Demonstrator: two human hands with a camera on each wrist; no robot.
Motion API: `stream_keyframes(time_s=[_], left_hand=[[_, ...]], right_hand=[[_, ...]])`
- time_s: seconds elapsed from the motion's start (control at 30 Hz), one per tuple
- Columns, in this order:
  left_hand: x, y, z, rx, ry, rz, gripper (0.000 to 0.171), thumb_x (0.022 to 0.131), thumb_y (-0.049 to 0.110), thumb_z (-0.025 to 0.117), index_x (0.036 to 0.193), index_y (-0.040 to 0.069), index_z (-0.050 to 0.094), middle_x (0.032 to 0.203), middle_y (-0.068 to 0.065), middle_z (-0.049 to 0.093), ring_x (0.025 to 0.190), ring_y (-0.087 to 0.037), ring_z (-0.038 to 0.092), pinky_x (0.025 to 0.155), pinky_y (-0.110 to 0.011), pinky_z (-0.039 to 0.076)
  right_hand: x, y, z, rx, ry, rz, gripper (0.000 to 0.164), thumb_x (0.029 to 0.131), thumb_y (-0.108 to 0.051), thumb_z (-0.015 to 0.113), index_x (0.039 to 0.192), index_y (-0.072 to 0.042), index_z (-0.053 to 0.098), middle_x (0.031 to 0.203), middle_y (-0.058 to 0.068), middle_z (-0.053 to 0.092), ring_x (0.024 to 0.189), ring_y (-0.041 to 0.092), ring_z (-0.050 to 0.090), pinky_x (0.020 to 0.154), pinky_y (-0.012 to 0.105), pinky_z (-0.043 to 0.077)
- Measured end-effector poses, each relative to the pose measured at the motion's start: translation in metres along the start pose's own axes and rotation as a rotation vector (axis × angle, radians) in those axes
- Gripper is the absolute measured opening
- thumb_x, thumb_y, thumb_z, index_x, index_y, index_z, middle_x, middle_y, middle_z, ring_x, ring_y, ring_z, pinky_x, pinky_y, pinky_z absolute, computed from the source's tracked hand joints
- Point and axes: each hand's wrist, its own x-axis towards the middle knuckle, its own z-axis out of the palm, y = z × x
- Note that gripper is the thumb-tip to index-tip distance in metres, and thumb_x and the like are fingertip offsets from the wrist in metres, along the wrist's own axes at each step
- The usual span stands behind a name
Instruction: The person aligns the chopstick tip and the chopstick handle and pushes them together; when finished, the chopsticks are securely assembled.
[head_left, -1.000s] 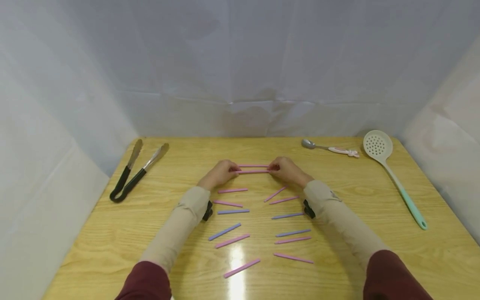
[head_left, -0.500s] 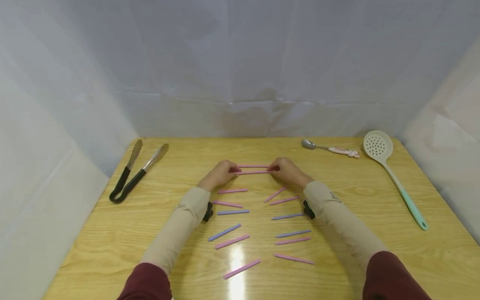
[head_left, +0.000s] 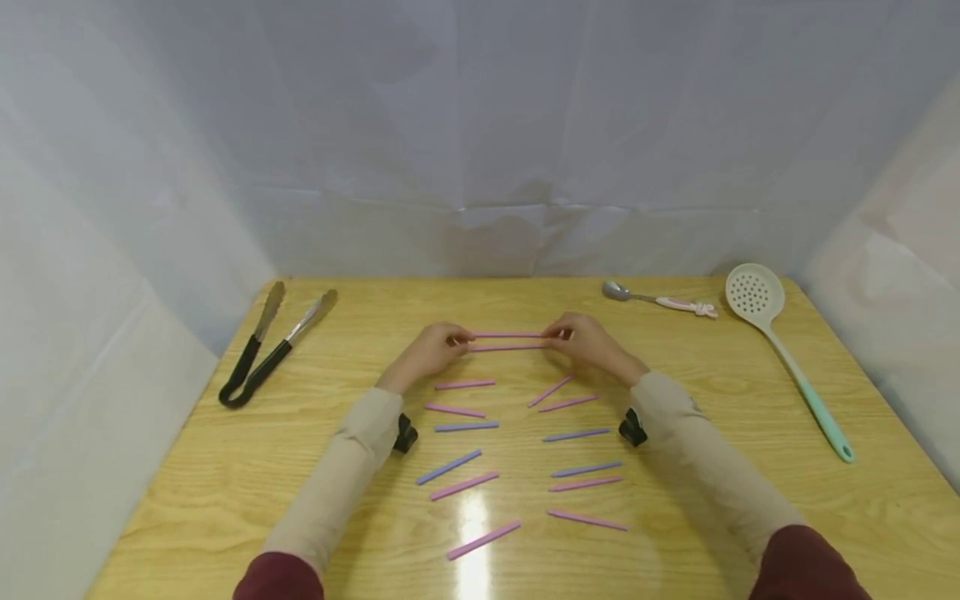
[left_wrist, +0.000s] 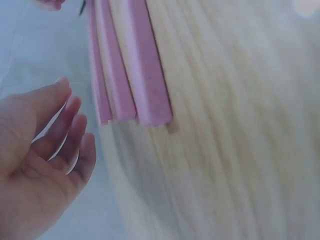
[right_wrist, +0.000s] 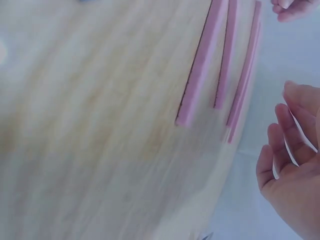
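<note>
Two slim pink sticks, the far one (head_left: 508, 336) and the near one (head_left: 504, 348), lie side by side across the back middle of the wooden table. My left hand (head_left: 426, 357) is at their left ends, its fingers relaxed and slightly bent. At the right ends is my right hand (head_left: 591, 346), thumb and fingers loosely parted. Both wrist views show each hand holding nothing, a small gap away from the stick ends. Nearer me, pink and blue sticks form two loose columns, with a pink stick (head_left: 465, 384) leading the left and another pink stick (head_left: 551, 390) the right.
Black-handled metal tongs (head_left: 258, 358) lie spread at the left. A spoon (head_left: 660, 298) with a pink-and-white handle is at the back right, beside a skimmer (head_left: 787, 354) with a mint-green handle. Pale sheeting (head_left: 495, 150) hangs behind the table (head_left: 180, 500) and at both sides.
Both hands held the ends of the two pink sticks earlier. They have let go and drawn slightly apart, left hand to the left, right hand to the right; the sticks stay lying.
</note>
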Motion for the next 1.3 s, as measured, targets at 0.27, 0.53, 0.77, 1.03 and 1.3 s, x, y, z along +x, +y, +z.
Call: stream_keyframes(time_s=[0.27, 0.53, 0.77, 1.03, 1.3], left_hand=[[-0.027, -0.006, -0.002, -0.056, -0.075, -0.027, 0.027, 0.096, 0.013, 0.057, 0.117, -0.002, 0.063, 0.112, -0.015, 0.065, 0.105, -0.029, 0.059, 0.094, -0.042, 0.048], [-0.037, -0.009, 0.004, -0.040, -0.145, -0.042, 0.024, 0.092, 0.011, 0.062, 0.112, -0.002, 0.065, 0.107, -0.013, 0.067, 0.098, -0.024, 0.062, 0.089, -0.036, 0.051], [-0.037, -0.007, 0.006, -0.022, -0.144, -0.017, 0.020, 0.090, 0.006, 0.063, 0.107, -0.003, 0.067, 0.100, -0.013, 0.068, 0.093, -0.023, 0.062, 0.086, -0.035, 0.052], [-0.035, -0.007, 0.008, -0.015, -0.142, -0.021, 0.017, 0.090, 0.006, 0.063, 0.105, -0.002, 0.069, 0.103, -0.013, 0.068, 0.097, -0.025, 0.062, 0.090, -0.038, 0.051], [-0.031, -0.003, 0.010, -0.034, -0.135, 0.010, 0.017, 0.093, 0.010, 0.060, 0.107, 0.002, 0.068, 0.104, -0.009, 0.067, 0.100, -0.023, 0.061, 0.092, -0.038, 0.049]], right_hand=[[-0.026, -0.004, -0.001, 0.009, -0.114, -0.058, 0.014, 0.087, -0.009, 0.068, 0.098, -0.001, 0.072, 0.093, 0.008, 0.067, 0.080, 0.017, 0.058, 0.071, 0.028, 0.050], [-0.037, -0.001, 0.005, 0.044, -0.249, -0.006, 0.015, 0.085, -0.011, 0.071, 0.096, -0.002, 0.073, 0.092, 0.006, 0.067, 0.084, 0.016, 0.061, 0.077, 0.027, 0.053], [-0.038, 0.002, 0.006, -0.005, -0.251, -0.101, 0.012, 0.085, -0.008, 0.070, 0.094, 0.000, 0.073, 0.089, 0.007, 0.067, 0.081, 0.016, 0.060, 0.073, 0.025, 0.052], [-0.037, 0.003, 0.008, -0.027, -0.234, -0.091, 0.009, 0.086, -0.009, 0.069, 0.091, -0.003, 0.074, 0.090, 0.005, 0.066, 0.085, 0.017, 0.058, 0.077, 0.029, 0.050], [-0.036, -0.007, 0.008, 0.005, -0.149, -0.024, 0.009, 0.088, -0.008, 0.066, 0.096, -0.005, 0.071, 0.092, 0.004, 0.067, 0.080, 0.014, 0.058, 0.072, 0.026, 0.051]])
